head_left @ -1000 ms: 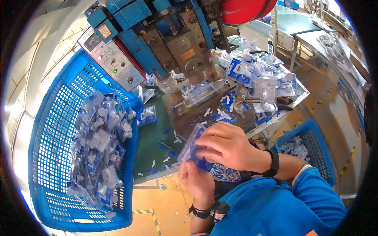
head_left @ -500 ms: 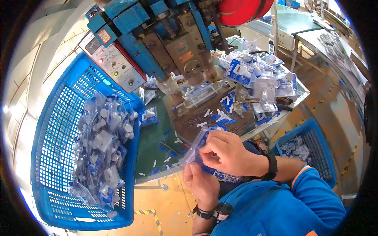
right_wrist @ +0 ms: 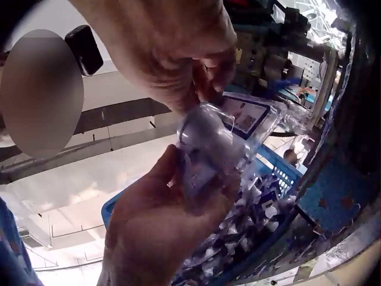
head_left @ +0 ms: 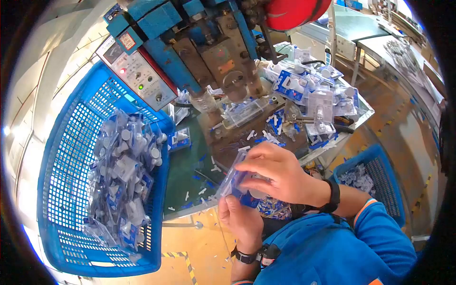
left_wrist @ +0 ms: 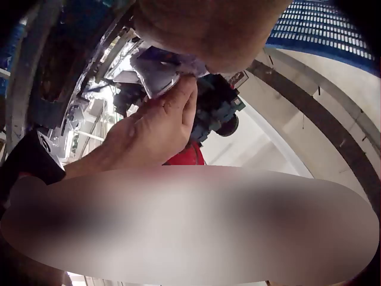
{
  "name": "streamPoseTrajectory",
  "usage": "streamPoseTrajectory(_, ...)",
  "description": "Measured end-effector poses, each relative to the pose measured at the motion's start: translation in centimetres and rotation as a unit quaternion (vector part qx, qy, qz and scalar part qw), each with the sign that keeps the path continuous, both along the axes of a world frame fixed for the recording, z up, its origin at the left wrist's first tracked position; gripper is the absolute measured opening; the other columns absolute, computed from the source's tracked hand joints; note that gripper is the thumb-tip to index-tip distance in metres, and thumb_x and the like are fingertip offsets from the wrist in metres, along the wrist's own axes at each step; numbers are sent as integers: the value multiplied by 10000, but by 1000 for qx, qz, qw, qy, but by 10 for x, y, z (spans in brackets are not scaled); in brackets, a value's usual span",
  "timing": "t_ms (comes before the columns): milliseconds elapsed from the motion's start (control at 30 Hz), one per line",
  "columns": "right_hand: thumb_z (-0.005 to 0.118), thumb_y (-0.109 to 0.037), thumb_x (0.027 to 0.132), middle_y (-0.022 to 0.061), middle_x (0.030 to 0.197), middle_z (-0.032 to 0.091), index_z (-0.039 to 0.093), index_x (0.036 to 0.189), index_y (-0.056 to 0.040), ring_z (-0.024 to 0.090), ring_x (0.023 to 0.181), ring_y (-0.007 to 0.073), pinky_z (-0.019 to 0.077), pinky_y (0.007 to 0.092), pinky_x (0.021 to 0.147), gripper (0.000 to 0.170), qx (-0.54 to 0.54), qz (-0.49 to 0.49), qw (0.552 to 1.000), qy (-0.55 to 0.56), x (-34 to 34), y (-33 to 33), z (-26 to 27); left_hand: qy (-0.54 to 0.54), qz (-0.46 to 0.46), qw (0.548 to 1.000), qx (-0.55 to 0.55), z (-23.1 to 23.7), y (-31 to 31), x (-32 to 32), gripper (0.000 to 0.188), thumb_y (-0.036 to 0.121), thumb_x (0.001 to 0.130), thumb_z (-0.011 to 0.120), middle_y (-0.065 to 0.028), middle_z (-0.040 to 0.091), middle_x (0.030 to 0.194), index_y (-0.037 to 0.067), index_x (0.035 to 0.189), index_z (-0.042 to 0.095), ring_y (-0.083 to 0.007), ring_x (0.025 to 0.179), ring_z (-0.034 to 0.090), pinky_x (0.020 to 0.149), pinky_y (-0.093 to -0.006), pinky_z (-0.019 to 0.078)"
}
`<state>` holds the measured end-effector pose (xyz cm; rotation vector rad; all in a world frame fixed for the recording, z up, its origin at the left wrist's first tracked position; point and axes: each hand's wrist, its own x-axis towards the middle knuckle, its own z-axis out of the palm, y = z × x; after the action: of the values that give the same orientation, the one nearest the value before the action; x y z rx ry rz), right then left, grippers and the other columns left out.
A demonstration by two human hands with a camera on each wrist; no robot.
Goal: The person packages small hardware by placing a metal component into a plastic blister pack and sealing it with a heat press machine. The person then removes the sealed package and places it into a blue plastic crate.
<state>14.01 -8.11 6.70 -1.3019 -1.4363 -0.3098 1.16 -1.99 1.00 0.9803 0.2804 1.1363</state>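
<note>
A clear plastic blister pack (head_left: 230, 182) with a blue card is held up in front of the bench's near edge, tilted. My left hand (head_left: 241, 221) grips its lower end, thumb on the near face. At the upper right side of the pack, my right hand (head_left: 285, 168) holds it with bent fingers that hide part of the card. In the right wrist view, the clear bulge of the pack (right_wrist: 205, 131) encloses a rounded whitish item, between the right fingertips and the left hand (right_wrist: 161, 220).
At the left stands a large blue basket (head_left: 66, 161) heaped with blister packs (head_left: 124, 166). A press (head_left: 228, 57) with a control box (head_left: 137, 76) rises over the scrap-strewn bench (head_left: 183, 173). More packs (head_left: 323, 102) are piled at the right; a second blue basket (head_left: 392, 190) stands below.
The right hand's fingers bunch up near the pack half a second ago, then spread farther along it now. The left hand keeps its grip, with only slight shifts of the pack.
</note>
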Motion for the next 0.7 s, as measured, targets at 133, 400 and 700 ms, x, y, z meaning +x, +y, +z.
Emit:
streamPoseTrajectory(133,796,-122,705,60,938,622,693,1015,-20,620,778,227,514,335,652,342,-8,-43,987,-156,9,-4,2,-19,-26,999,-19,5,-1,3,289,232,997,562,-79,670,1110,-14,1132,633,-152,974,619,855,-299,481)
streamPoseTrajectory(400,688,-188,734,49,836,542,630,848,-52,561,727,215,464,321,568,187,15,-119,943,-310,8,3,7,-3,10,998,-56,2,-7,-1,146,89,977,586,8,676,956,6,1029,693,-51,843,564,713,-210,442)
streamPoseTrajectory(700,747,-187,684,56,765,488,589,774,-72,542,687,238,469,364,603,216,-146,25,960,-236,-32,-18,14,-52,1,997,-55,5,12,-8,236,147,1015,539,-50,674,1055,-23,1133,651,-89,919,593,822,-249,479)
